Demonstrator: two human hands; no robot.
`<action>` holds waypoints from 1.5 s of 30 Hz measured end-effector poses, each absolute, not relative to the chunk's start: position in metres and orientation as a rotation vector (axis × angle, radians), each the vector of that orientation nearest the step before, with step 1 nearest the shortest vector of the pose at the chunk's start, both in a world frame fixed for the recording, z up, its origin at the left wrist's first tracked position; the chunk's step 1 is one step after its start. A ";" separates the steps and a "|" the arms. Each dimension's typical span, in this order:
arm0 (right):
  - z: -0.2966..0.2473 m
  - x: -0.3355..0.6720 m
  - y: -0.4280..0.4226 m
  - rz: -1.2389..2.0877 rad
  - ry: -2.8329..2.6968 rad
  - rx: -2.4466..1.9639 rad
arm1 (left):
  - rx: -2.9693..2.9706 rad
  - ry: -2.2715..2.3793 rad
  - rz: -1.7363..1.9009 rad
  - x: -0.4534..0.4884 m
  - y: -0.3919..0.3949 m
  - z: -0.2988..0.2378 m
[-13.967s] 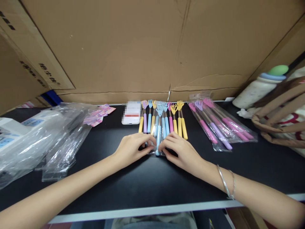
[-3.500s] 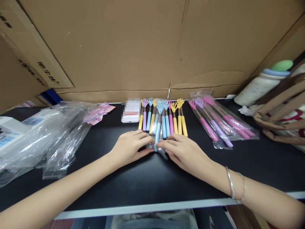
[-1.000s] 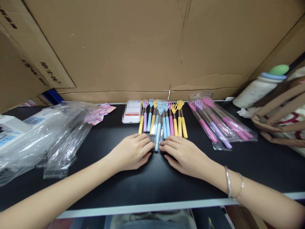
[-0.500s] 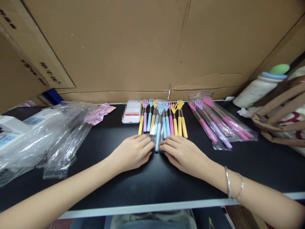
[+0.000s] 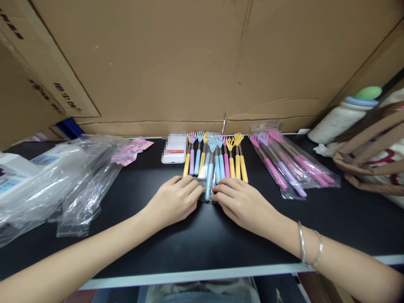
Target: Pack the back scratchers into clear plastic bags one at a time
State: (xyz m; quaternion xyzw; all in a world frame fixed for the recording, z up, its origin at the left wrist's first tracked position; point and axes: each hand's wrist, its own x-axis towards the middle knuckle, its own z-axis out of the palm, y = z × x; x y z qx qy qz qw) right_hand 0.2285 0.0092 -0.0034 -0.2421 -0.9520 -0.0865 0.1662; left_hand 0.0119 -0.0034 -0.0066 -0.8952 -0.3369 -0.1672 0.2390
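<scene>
A light-blue back scratcher (image 5: pixel 208 181) lies in a clear plastic bag (image 5: pixel 214 187) in front of me, its claw end pointing away. From the left, my left hand (image 5: pixel 178 197) has its fingers curled onto the near end of the bag. My right hand (image 5: pixel 244 201) pinches the opposite side of that end, close to the handle. Both fingertips are partly hidden. Just beyond my hands lies a row of several loose back scratchers with yellow handles (image 5: pixel 237 166), purple, blue and pink ones.
Several bagged pink and purple scratchers (image 5: pixel 292 168) lie on the right. Clear empty bags (image 5: pixel 78 181) and pink cards (image 5: pixel 135 149) are on the left. A phone (image 5: pixel 174 151), a bottle (image 5: pixel 344 118) and a brown-handled bag (image 5: pixel 356 168) stand or lie around. Cardboard (image 5: pixel 164 63) walls the back.
Almost nothing differs. Both hands stay at the near end of the bag, with only tiny shifts of the fingers.
</scene>
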 end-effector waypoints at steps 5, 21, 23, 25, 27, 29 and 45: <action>-0.006 0.229 0.008 -0.351 -2.706 -0.650 | -2.391 -0.901 -0.517 0.011 -0.004 -0.006; -0.004 0.228 0.009 -0.259 -2.718 -0.700 | -2.511 -0.851 -0.521 0.011 -0.003 -0.007; -0.003 0.229 0.009 -0.285 -2.690 -0.709 | -2.511 -0.868 -0.522 0.012 -0.004 -0.008; -0.003 0.229 0.010 -0.327 -2.655 -0.730 | -2.498 -0.873 -0.533 0.011 -0.004 -0.008; -0.003 0.230 0.011 -0.370 -2.632 -0.751 | -2.483 -0.867 -0.549 0.011 -0.005 -0.009; -0.003 0.230 0.012 -0.396 -2.620 -0.755 | -2.472 -0.867 -0.559 0.011 -0.004 -0.009; -0.003 0.223 0.027 -0.641 -2.668 -0.529 | -2.403 -0.834 -0.597 0.010 0.001 -0.012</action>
